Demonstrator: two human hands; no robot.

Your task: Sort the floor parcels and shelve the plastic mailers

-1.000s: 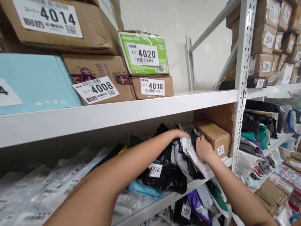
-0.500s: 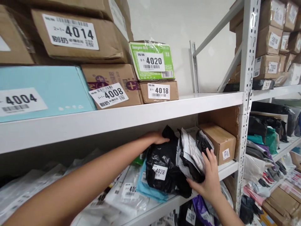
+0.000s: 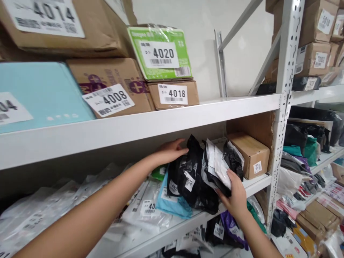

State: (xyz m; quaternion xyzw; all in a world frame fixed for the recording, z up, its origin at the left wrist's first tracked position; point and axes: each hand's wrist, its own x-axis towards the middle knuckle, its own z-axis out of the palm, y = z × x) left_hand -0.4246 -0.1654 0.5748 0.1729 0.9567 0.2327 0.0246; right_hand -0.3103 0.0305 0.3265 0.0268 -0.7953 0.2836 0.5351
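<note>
My left hand (image 3: 172,151) is at the upper left edge of a black plastic parcel (image 3: 197,186) labelled 4028, thumb and fingers apart and the fingertips beside the bag. Another black parcel (image 3: 173,179) stands just behind it, with a light blue bag (image 3: 172,206) below. My right hand (image 3: 235,193) grips the front edge of a white and black plastic mailer (image 3: 219,166), thumb under and fingers on its right side. The mailer leans upright against the 4028 parcel. To its right is a dark crumpled bag (image 3: 233,161).
A brown carton (image 3: 248,154) sits at the shelf's right end by the white post (image 3: 282,107). Clear and white bags (image 3: 147,211) lie to the left. Overhead runs the upper shelf edge (image 3: 161,125), carrying labelled boxes. More parcels (image 3: 228,229) are on the level below.
My left hand has let go of the black parcel's top and shifted slightly left. The 4028 parcel has tilted, showing another label behind it. My right fingers have closed on the mailer.
</note>
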